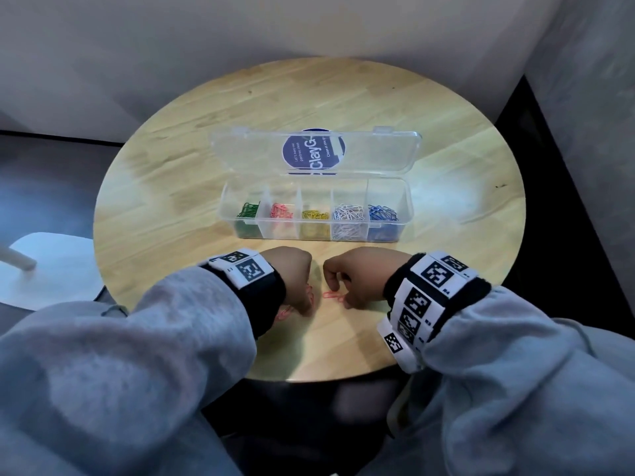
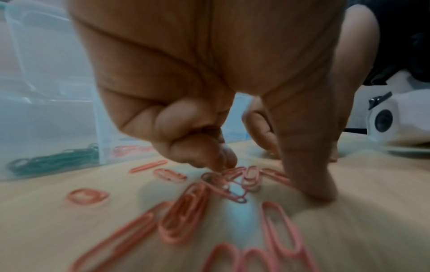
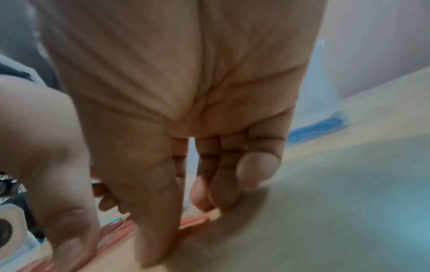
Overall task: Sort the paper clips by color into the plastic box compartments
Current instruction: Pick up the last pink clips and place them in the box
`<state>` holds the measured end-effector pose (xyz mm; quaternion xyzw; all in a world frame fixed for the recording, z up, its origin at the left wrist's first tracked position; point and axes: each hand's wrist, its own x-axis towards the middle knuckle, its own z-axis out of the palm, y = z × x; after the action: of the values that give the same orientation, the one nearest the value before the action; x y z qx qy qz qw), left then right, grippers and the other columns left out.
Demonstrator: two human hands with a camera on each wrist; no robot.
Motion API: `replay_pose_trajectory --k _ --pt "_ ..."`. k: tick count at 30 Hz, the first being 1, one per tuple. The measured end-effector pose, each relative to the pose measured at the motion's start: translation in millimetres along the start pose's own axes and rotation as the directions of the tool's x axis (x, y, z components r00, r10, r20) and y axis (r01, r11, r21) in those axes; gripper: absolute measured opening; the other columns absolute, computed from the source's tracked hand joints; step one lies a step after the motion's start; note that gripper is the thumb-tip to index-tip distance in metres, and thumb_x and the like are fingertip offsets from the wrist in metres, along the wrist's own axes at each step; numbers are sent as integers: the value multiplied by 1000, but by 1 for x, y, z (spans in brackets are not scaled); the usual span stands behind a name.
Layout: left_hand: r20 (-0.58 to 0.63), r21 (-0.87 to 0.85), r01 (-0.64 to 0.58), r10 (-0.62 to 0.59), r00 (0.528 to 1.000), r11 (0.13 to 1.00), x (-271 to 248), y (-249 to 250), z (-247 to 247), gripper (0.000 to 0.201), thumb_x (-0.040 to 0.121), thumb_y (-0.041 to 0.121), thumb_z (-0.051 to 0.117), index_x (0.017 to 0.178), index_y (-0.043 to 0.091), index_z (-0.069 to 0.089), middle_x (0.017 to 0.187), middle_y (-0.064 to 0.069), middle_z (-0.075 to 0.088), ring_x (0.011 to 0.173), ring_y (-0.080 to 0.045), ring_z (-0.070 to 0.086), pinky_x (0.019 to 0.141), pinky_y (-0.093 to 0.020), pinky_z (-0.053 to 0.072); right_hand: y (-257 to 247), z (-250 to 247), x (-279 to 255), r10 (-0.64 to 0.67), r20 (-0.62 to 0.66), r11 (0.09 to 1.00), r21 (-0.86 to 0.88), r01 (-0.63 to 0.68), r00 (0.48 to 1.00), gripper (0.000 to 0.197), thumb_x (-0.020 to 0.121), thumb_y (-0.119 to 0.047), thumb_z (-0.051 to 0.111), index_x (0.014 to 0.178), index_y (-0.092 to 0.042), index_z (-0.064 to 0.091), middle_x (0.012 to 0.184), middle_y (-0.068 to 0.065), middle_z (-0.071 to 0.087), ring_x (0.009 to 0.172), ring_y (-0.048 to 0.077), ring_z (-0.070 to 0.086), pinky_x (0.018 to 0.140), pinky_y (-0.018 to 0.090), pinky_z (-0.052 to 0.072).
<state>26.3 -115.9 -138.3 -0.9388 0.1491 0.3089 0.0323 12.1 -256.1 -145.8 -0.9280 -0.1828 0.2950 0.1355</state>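
Loose red clips (image 1: 334, 296) lay crosswise between the hands, the right hand (image 1: 355, 274) pinching their right end, the left hand (image 1: 296, 281) curled over more, the plastic box (image 1: 314, 231) beyond.

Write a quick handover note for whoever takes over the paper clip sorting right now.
Left hand: fingertips pinching at the loose pink paper clips on the round wooden table; a firm grip is unclear.
Right hand: fingers curled down onto one pink clip.
Clear plastic compartment box: lid open, with green, pink, yellow, white and blue clips sorted left to right.
Left: only pink clips, all for the second compartment from the left.
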Motion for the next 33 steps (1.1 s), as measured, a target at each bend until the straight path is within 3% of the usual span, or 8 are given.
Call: replay_pose_trajectory --k 5,10,16,20,25,28,30,33 --pt "-31 -59 -6 4 1000 998 4 1 2 30 74 27 74 100 16 66 102 -3 68 85 -19 56 67 -25 40 -3 -1 6 -16 -17 1000 0 16 1000 17 78 -16 70 92 -20 61 68 -10 45 78 16 50 53 22 34" --pt "-55 -70 -7 3 998 998 3 2 2 36 70 34 77 99 19 62 102 -1 64 83 -18 52 67 -24 37 -3 -2 7 -4 -10 1000 -9 4 1000 14 80 -17 70 82 -21 58 71 -8 52 77 15 50 50 20 31" --pt "-80 -97 -26 18 997 995 5 7 4 25 76 28 72 97 16 67 100 -4 67 85 -20 57 66 -24 37 -2 2 7 10 -43 998 61 -7 999 21 77 -14 72 95 -17 61 75 -7 51 79 16 50 54 20 33" --pt "-88 -150 -25 12 996 988 6 5 2 19 77 22 72 95 15 68 84 1 61 77 -17 53 55 -22 36 -1 2 9 22 -36 997 75 -19 999 20 77 -15 72 96 -17 65 85 -4 57 80 15 52 55 19 35" --pt "-100 -155 -67 52 994 986 4 -2 3 28 74 29 75 96 24 59 89 6 55 80 -14 50 64 -23 36 -1 -4 8 43 6 997 65 -43 999 16 80 -11 69 95 -18 67 82 -4 58 77 15 56 52 16 37" --pt "-107 -101 -60 49 993 993 3 -5 2 37 72 33 77 102 21 59 95 3 56 82 -15 47 68 -23 34 1 -12 4 38 26 992 117 -40 999 15 79 -6 65 88 -17 70 66 -8 59 64 10 54 53 18 39" --pt "-110 -99 -69 58 992 993 3 -5 2 32 73 30 76 100 19 62 100 0 61 81 -15 47 67 -22 34 -2 -13 2 13 34 989 148 -18 999 15 79 -5 63 85 -17 70 62 -10 59 59 5 53 55 19 41" --pt "-102 -99 -92 82 991 991 4 0 2 21 76 25 72 95 18 66 96 -1 65 79 -15 50 66 -22 34 -7 -8 3 -29 23 994 103 27 999 14 78 -9 65 85 -18 73 81 -3 67 73 11 58 63 23 44"
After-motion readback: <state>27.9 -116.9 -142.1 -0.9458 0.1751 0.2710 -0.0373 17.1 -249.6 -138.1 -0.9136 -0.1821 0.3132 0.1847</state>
